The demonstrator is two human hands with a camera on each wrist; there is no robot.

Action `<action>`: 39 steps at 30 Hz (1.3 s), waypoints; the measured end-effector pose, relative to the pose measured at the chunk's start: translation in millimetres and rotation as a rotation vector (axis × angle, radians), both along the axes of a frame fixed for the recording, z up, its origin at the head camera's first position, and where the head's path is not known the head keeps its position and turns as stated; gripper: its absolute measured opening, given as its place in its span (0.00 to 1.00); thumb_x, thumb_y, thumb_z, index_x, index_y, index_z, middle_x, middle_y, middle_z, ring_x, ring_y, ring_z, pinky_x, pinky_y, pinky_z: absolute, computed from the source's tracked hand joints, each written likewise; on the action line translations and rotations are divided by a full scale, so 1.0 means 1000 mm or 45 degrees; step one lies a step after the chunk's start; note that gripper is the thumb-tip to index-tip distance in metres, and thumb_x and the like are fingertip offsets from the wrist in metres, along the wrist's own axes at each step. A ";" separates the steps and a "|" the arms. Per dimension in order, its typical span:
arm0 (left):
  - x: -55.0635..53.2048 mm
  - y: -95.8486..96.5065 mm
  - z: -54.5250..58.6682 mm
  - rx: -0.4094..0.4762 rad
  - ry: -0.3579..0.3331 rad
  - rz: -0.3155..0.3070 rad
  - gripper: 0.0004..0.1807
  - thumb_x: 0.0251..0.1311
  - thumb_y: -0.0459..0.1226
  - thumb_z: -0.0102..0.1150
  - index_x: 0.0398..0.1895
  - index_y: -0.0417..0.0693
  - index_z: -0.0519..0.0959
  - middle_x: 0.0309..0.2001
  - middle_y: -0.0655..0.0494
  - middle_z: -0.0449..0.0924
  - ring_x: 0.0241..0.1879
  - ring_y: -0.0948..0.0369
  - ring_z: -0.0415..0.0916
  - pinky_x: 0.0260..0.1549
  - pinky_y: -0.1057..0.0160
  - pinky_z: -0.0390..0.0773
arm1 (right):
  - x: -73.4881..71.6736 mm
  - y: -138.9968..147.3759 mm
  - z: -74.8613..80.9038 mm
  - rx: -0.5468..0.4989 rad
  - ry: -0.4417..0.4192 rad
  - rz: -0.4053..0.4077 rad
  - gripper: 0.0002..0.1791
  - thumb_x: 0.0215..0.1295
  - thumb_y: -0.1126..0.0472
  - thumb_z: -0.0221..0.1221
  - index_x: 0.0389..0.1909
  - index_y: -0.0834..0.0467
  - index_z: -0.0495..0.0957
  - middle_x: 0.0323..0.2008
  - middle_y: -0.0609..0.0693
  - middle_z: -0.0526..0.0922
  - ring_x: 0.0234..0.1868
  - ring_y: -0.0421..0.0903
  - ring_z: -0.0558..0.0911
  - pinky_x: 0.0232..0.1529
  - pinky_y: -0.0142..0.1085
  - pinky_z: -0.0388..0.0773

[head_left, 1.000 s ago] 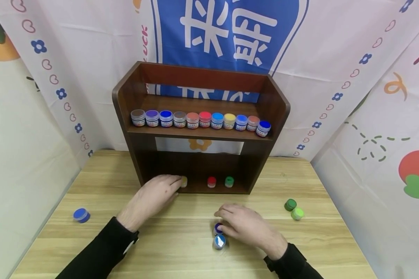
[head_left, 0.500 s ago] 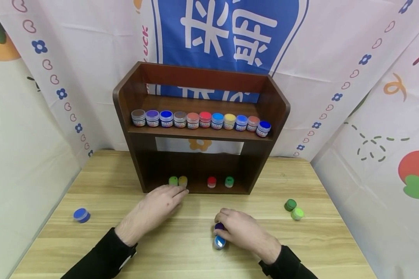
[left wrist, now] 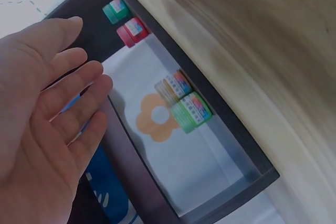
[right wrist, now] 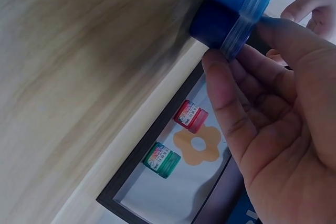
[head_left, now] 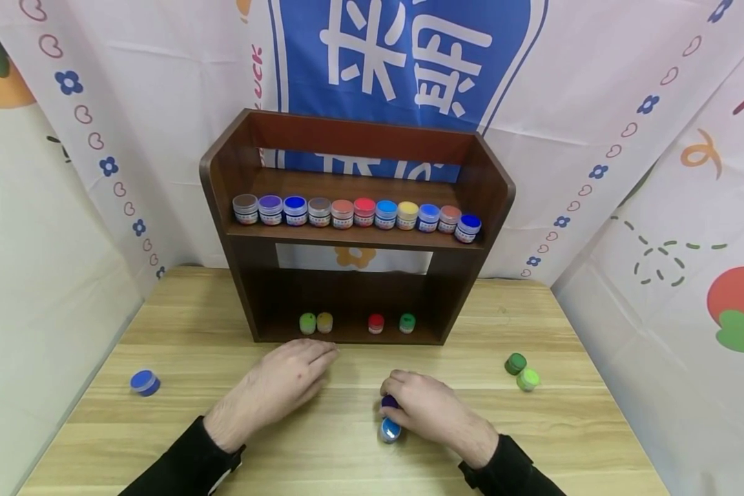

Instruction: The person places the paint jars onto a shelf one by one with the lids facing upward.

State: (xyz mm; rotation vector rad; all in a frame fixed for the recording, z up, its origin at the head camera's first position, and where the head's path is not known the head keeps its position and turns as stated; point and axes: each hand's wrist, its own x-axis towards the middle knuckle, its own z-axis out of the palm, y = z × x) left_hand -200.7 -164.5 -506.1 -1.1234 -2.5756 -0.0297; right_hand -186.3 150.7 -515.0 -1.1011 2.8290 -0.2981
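My left hand [head_left: 285,379] hovers over the table in front of the shelf, holding nothing, its fingers nearly straight in the left wrist view. Just beyond it, a light green paint jar [head_left: 307,323] and a yellow paint jar [head_left: 325,322] stand side by side on the lower shelf. With thumb and fingers, my right hand [head_left: 430,410] pinches a dark blue paint jar [right wrist: 215,24] on the table, partly hidden in the head view. Right against that jar is a lighter blue paint jar [head_left: 390,430], nearer the person.
The brown wooden shelf [head_left: 347,240] holds a row of several jars above. Below, a red jar [head_left: 375,324] and a green jar [head_left: 407,323] stand to the right. A blue jar [head_left: 145,382] lies left; dark green [head_left: 516,364] and lime jars [head_left: 528,379] are right.
My left hand has let go at the lower shelf and drawn back toward the person, uncovering the light green jar beside the yellow one. My right hand's fingers have closed round the dark blue jar.
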 end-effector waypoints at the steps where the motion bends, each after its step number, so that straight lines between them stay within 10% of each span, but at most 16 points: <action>1: 0.001 0.000 0.000 0.003 -0.012 -0.002 0.28 0.77 0.42 0.79 0.75 0.43 0.86 0.69 0.48 0.92 0.66 0.52 0.93 0.70 0.49 0.93 | 0.000 0.000 0.000 0.002 0.003 0.000 0.10 0.82 0.51 0.76 0.52 0.52 0.92 0.47 0.43 0.92 0.42 0.32 0.86 0.46 0.29 0.91; 39: 0.013 -0.013 -0.008 0.090 -0.094 0.002 0.38 0.81 0.49 0.74 0.87 0.46 0.77 0.82 0.48 0.83 0.80 0.50 0.83 0.80 0.43 0.86 | -0.029 -0.002 0.020 0.003 0.265 0.203 0.14 0.84 0.61 0.72 0.64 0.54 0.91 0.64 0.48 0.93 0.66 0.45 0.92 0.68 0.37 0.93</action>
